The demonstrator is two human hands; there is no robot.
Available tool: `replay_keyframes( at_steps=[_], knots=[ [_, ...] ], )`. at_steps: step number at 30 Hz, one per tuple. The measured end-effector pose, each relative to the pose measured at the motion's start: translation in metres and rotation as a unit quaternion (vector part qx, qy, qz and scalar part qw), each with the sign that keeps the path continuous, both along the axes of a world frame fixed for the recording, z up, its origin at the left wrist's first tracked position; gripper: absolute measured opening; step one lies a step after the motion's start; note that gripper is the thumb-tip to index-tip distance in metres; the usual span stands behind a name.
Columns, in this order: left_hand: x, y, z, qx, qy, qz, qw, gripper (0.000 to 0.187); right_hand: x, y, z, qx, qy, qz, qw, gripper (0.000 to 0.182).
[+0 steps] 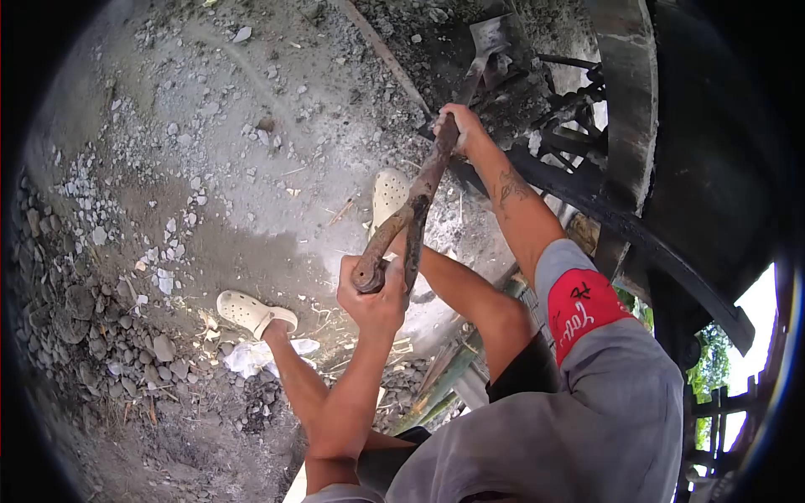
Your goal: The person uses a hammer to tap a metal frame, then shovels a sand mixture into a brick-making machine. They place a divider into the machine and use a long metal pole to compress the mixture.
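Note:
A shovel with a rough wooden handle [429, 172] slants across the middle of the head view. My left hand [373, 298] is closed round the forked grip at the handle's lower end. Farther up, my right hand [459, 130] is wrapped round the shaft near where the wood meets the metal. The shovel's metal blade [489, 38] lies at the top, over dark ash and rubble, its edge partly hard to make out. A long thin bar [381, 52] rests on the ground to the left of the blade.
Dark metal framework [625, 109] and a long charred beam [620, 214] stand close on the right. Loose stones [84, 318] cover the ground at left. My feet in pale clogs [247, 312] are on dusty ground, near a crumpled white scrap [251, 356]. Green stalks [449, 377] lie below.

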State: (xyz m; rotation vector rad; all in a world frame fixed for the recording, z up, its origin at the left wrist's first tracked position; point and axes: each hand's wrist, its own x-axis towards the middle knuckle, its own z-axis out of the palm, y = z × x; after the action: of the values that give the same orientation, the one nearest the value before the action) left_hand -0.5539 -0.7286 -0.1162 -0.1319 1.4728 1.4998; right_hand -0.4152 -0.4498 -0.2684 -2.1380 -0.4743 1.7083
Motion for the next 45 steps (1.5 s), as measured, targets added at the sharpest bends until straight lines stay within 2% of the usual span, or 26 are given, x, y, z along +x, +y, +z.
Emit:
replay_keyframes(
  at_steps=[3, 5, 8, 10, 12, 13, 14, 15, 17, 18, 20, 22, 23, 24, 25, 27, 28, 30, 33, 35, 36, 37, 39, 41, 43, 45],
  knots=[
    [0.020, -0.060, -0.057, -0.052, 0.049, -0.035, 0.997, 0.022, 0.023, -0.074, -0.021, -0.030, 0.017, -0.055, 0.998, 0.013],
    [-0.010, -0.090, -0.056, 0.036, 0.309, -0.073, 0.948, 0.023, -0.002, -0.077, -0.021, -0.013, 0.142, -0.111, 0.984, 0.014],
    [-0.043, -0.149, -0.009, -0.019, 0.206, -0.188, 0.960, 0.018, -0.034, -0.116, 0.024, -0.020, 0.137, -0.132, 0.982, 0.012],
    [-0.069, -0.134, 0.024, -0.035, 0.184, -0.208, 0.960, 0.018, -0.057, -0.121, 0.051, -0.024, 0.130, -0.124, 0.983, 0.012],
    [-0.069, -0.110, 0.041, 0.055, 0.356, -0.256, 0.897, 0.020, -0.057, -0.109, 0.058, -0.017, 0.145, -0.122, 0.982, 0.012],
    [-0.048, -0.088, 0.039, 0.101, 0.252, -0.151, 0.951, 0.023, -0.048, -0.089, 0.054, -0.002, 0.149, -0.086, 0.985, 0.013],
    [-0.034, -0.066, 0.032, 0.073, 0.248, -0.147, 0.955, 0.019, -0.037, -0.062, 0.045, 0.010, 0.153, -0.052, 0.987, 0.013],
    [-0.008, -0.035, 0.022, -0.028, 0.139, -0.092, 0.986, 0.018, -0.012, -0.023, 0.022, 0.019, 0.127, -0.047, 0.991, 0.014],
    [0.009, 0.009, -0.015, -0.023, 0.033, -0.010, 0.999, 0.018, 0.010, 0.030, 0.012, -0.019, 0.005, 0.024, 1.000, 0.012],
    [0.009, 0.022, -0.038, 0.000, 0.036, -0.012, 0.999, 0.018, 0.011, 0.028, 0.001, 0.016, -0.002, 0.042, 0.999, 0.010],
    [0.013, -0.014, -0.038, -0.030, 0.082, -0.043, 0.995, 0.017, 0.018, -0.012, 0.000, 0.030, 0.053, -0.047, 0.997, 0.010],
    [-0.023, -0.039, -0.035, 0.094, 0.391, -0.135, 0.906, 0.016, -0.001, -0.016, 0.010, 0.043, 0.190, -0.109, 0.975, 0.011],
    [-0.035, -0.058, -0.033, 0.097, 0.337, -0.106, 0.931, 0.018, -0.017, -0.032, 0.028, 0.052, 0.162, -0.114, 0.979, 0.011],
    [-0.059, -0.070, -0.008, 0.018, 0.299, -0.160, 0.941, 0.020, -0.036, -0.049, 0.047, 0.048, 0.149, -0.113, 0.981, 0.011],
    [-0.076, -0.092, 0.000, -0.033, 0.357, -0.191, 0.914, 0.020, -0.060, -0.063, 0.060, 0.047, 0.147, -0.115, 0.981, 0.012],
    [-0.112, -0.104, 0.020, 0.046, 0.390, -0.127, 0.911, 0.021, -0.100, -0.080, 0.078, 0.046, 0.186, -0.108, 0.976, 0.013],
    [-0.133, -0.103, 0.040, 0.019, 0.477, -0.215, 0.852, 0.020, -0.118, -0.086, 0.085, 0.035, 0.193, -0.114, 0.974, 0.014],
    [-0.149, -0.110, 0.053, 0.029, 0.369, -0.160, 0.915, 0.021, -0.149, -0.077, 0.089, 0.031, 0.208, -0.109, 0.972, 0.016],
    [-0.134, -0.044, 0.048, 0.111, 0.207, -0.049, 0.971, 0.024, -0.141, -0.038, 0.071, 0.047, 0.274, -0.095, 0.956, 0.016],
    [-0.103, 0.029, 0.021, 0.044, 0.387, -0.231, 0.892, 0.019, -0.066, 0.023, 0.029, 0.086, 0.234, -0.080, 0.965, 0.016],
    [-0.074, 0.060, 0.010, -0.017, 0.260, -0.209, 0.943, 0.016, -0.023, 0.054, 0.016, 0.072, 0.157, -0.060, 0.983, 0.015],
    [-0.081, 0.069, 0.009, 0.047, 0.337, -0.204, 0.918, 0.017, -0.026, 0.059, 0.022, 0.065, 0.158, -0.069, 0.983, 0.015],
    [-0.082, 0.051, 0.007, 0.059, 0.308, -0.195, 0.929, 0.019, -0.028, 0.053, 0.029, 0.106, 0.170, -0.095, 0.975, 0.014],
    [-0.107, 0.038, 0.003, 0.103, 0.407, -0.217, 0.881, 0.018, -0.037, 0.033, 0.030, 0.081, 0.190, -0.146, 0.967, 0.013],
    [-0.128, 0.007, 0.016, 0.064, 0.348, -0.122, 0.927, 0.019, -0.081, 0.009, 0.052, 0.058, 0.175, -0.151, 0.971, 0.014],
    [-0.155, -0.033, 0.023, 0.004, 0.384, -0.101, 0.918, 0.021, -0.130, -0.010, 0.080, 0.059, 0.193, -0.090, 0.975, 0.012]
  ],
)
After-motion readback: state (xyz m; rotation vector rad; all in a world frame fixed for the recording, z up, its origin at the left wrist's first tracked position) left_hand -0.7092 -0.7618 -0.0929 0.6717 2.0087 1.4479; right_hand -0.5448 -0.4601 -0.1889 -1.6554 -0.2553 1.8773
